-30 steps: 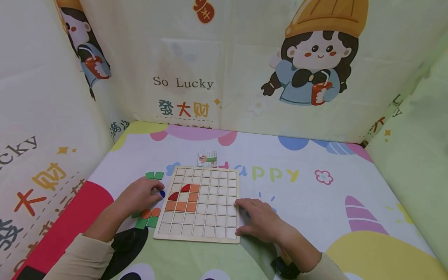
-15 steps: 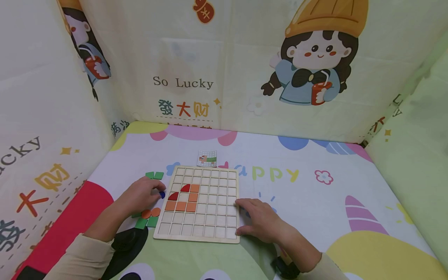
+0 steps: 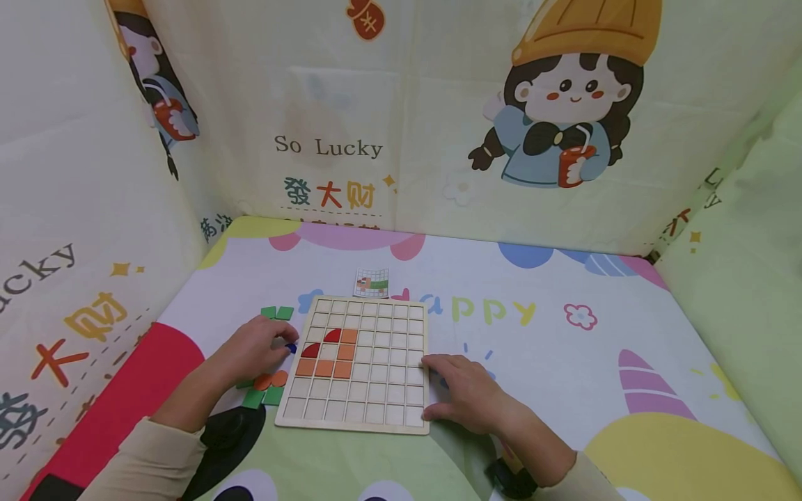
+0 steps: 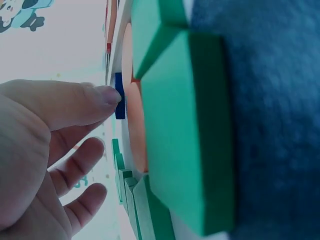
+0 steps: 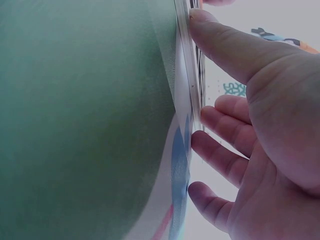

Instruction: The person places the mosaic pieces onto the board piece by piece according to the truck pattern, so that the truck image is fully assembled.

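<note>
At the board's left side my left hand (image 3: 253, 344) pinches a small dark blue piece (image 4: 120, 96) between thumb and index finger; its other fingers are loosely bent. The square wooden grid board (image 3: 379, 393) lies flat on the table. Orange square tiles (image 3: 324, 369) and two red quarter-round tiles (image 3: 333, 337) fill some cells at its left. My right hand (image 3: 466, 393) rests at the board's right edge, thumb and fingertips touching the rim, fingers spread. Two orange round pieces (image 3: 271, 380) lie just below my left hand.
Green tiles (image 3: 273, 396) lie near the board's lower left, and more green tiles (image 3: 277, 313) lie beyond my left hand. A small picture card (image 3: 372, 282) sits behind the board. Printed cloth walls (image 3: 432, 209) enclose the table at the back and sides.
The blue piece has turned slightly in my left fingers and shows less of its face. My right hand and the board stay where they were.
</note>
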`<action>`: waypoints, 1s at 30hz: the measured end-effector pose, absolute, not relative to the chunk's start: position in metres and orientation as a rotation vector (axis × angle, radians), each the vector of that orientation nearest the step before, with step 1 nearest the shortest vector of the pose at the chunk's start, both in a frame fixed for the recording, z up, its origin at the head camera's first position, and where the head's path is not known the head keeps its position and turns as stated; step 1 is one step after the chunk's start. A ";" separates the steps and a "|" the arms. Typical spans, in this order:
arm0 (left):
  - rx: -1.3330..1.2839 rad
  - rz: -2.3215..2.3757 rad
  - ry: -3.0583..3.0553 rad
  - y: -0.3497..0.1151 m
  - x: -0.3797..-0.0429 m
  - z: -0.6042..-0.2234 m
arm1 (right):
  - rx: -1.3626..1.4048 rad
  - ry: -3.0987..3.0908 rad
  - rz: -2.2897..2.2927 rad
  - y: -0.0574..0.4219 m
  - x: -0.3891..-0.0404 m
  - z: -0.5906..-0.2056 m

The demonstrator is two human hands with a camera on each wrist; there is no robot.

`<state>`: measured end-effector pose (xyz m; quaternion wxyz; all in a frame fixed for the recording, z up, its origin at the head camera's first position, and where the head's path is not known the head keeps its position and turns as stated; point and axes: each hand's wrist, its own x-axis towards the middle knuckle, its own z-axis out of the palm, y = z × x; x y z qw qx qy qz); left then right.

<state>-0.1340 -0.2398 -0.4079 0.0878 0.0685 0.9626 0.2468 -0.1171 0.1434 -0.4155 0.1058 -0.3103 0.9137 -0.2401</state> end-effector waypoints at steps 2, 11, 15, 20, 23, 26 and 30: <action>0.205 0.750 2.856 -0.239 -0.134 -0.407 | -0.915 2.692 -0.707 0.143 -0.117 -0.416; 0.202 0.705 2.880 -0.239 -0.134 -0.407 | -0.898 2.687 -0.702 0.143 -0.117 -0.416; 0.197 0.691 2.879 -0.239 -0.133 -0.406 | -0.897 2.689 -0.704 0.143 -0.117 -0.416; 0.223 0.640 2.891 -0.240 -0.135 -0.405 | -0.905 2.691 -0.704 0.142 -0.118 -0.416; 0.237 0.606 2.900 -0.239 -0.136 -0.403 | -0.907 2.691 -0.706 0.143 -0.118 -0.416; 0.241 0.591 2.906 -0.239 -0.136 -0.402 | -0.908 2.691 -0.704 0.143 -0.118 -0.416; 0.217 0.603 2.904 -0.239 -0.136 -0.403 | -0.907 2.690 -0.701 0.143 -0.118 -0.416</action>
